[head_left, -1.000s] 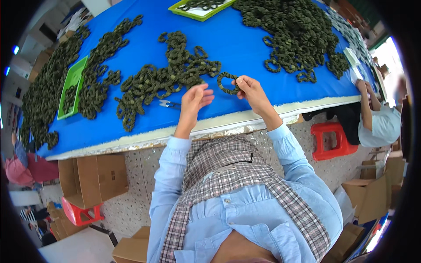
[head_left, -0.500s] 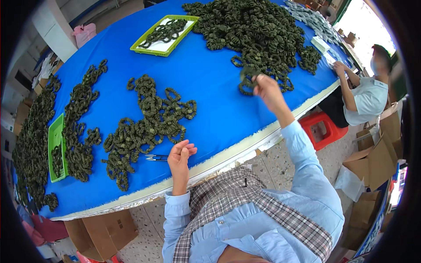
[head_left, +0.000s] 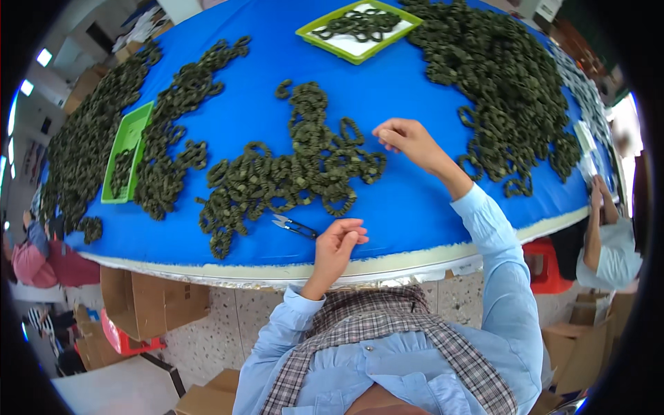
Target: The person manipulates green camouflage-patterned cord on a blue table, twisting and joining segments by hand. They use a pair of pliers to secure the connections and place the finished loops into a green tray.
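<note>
Dark green ruffled fabric rings, like scrunchies, lie in a loose middle pile (head_left: 304, 162) on the blue-covered table (head_left: 408, 218). My right hand (head_left: 408, 142) hovers just right of this pile, thumb and fingers drawn together, with no ring visible in them. At the table's near edge my left hand (head_left: 337, 250) rests with fingers stretched out and slightly bent, holding nothing. Thread snips (head_left: 296, 226) with dark handles lie right beside its fingertips. A much larger heap of the same rings (head_left: 494, 76) spreads to the right of my right hand.
At the far side stands a yellow-green tray (head_left: 346, 57) holding rings on white lining. Left, a green basket (head_left: 142, 131) sits between more long heaps (head_left: 97, 128). A co-worker (head_left: 609, 238) sits at the right edge beside a red stool (head_left: 543, 266). Cardboard boxes (head_left: 155, 301) stand below the table.
My right hand has moved left from the large heap to the middle pile; the ring it held is no longer in it. The whole view has swung left. My left hand stays near the snips.
</note>
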Available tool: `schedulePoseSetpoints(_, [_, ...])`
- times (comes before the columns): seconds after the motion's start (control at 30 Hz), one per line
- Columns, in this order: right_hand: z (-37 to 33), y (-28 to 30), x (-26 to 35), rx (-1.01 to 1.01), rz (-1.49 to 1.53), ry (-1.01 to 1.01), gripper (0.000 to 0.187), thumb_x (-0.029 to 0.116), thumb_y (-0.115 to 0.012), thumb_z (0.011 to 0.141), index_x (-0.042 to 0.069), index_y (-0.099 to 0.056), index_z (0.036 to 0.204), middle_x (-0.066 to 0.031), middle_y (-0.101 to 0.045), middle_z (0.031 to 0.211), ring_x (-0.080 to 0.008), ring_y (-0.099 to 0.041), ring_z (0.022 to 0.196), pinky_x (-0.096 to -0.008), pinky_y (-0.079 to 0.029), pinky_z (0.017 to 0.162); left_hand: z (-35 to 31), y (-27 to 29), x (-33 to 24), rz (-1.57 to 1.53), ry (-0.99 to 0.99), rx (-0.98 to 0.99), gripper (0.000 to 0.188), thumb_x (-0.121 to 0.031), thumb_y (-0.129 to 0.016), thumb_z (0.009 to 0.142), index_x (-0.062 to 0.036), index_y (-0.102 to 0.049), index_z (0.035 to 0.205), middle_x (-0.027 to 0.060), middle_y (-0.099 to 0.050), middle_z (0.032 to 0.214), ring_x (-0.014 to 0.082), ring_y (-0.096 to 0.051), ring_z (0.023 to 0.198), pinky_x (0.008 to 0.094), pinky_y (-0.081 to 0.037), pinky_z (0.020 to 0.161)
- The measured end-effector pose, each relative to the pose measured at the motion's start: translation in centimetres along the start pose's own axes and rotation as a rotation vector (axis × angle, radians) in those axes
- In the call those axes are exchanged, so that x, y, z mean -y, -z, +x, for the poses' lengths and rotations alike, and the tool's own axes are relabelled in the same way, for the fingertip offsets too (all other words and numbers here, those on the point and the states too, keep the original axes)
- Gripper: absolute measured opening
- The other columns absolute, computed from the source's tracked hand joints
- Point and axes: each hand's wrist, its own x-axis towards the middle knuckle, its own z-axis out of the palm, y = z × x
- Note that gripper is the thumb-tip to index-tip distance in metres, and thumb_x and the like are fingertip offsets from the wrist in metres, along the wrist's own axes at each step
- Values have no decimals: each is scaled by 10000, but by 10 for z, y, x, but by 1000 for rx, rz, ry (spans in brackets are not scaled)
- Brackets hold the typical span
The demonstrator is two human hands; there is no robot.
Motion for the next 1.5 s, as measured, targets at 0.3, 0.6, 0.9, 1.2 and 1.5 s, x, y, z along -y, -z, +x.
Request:
schedulePoseSetpoints(0.3, [226,-78,16,-153,-542,527,176,156,-570,892,78,-693,992,-130,-619,987,-292,-572,965,-407,-454,829,-1,-3,2,-10,25,-17,211,-43,-519,954,35,-574,1142,111,-653,976,168,-660,868,275,-539,777])
schedulePoseSetpoints(0.6, [265,-106,11,-42,-941,239,225,139,-653,840,113,-676,1063,-109,-513,1213,-320,-493,1100,-452,-421,915,-2,0,2,-26,93,20,229,-70,-530,959,17,-569,1167,109,-643,1005,175,-650,892,278,-523,804])
schedulePoseSetpoints(0.9, [57,-71,61,11,-443,755,186,33,-661,781,80,-691,959,-87,-490,886,-244,-527,855,-326,-464,739,19,8,-59,-422,-73,-42,577,-368,-530,965,3,-368,1375,161,-550,1232,232,-594,1049,358,-508,877])
schedulePoseSetpoints(1.2, [-84,-76,35,-28,-192,555,251,-12,-643,808,71,-683,1041,-48,-522,836,-164,-528,745,-289,-448,649,31,-18,-82,-315,-31,-74,423,-191,-707,872,9,-551,1211,22,-630,940,79,-584,825,216,-489,736])
schedulePoseSetpoints(1.5, [-107,-94,12,-145,255,160,370,199,-774,799,39,-537,1036,0,-529,895,-80,-491,777,-241,-439,678,28,-44,-61,-410,-66,-271,217,-23,-698,844,-6,-617,1044,17,-633,897,77,-592,791,228,-505,702])
